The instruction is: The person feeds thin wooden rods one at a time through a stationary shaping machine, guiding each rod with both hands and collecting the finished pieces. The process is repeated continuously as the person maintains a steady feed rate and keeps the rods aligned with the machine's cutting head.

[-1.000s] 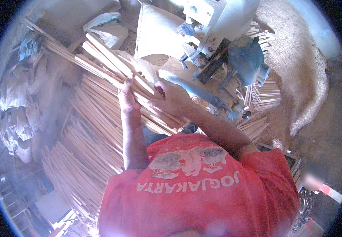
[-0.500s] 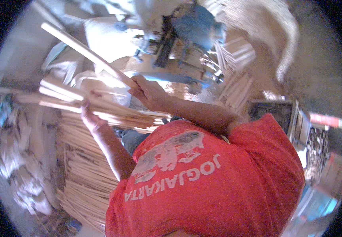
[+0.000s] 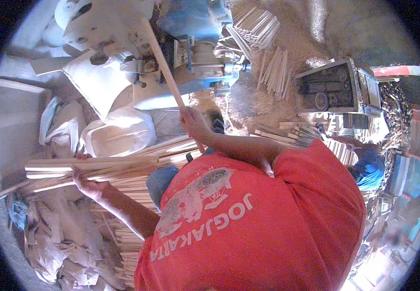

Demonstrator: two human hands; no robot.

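Far over there the machine (image 3: 190, 19) is standing, sticks (image 3: 274, 72) lying to its right, a box (image 3: 355, 92) farther right; nearer, left, a sack (image 3: 118, 131) is sitting beyond the bundle (image 3: 118, 167) in the left hand (image 3: 89, 186).
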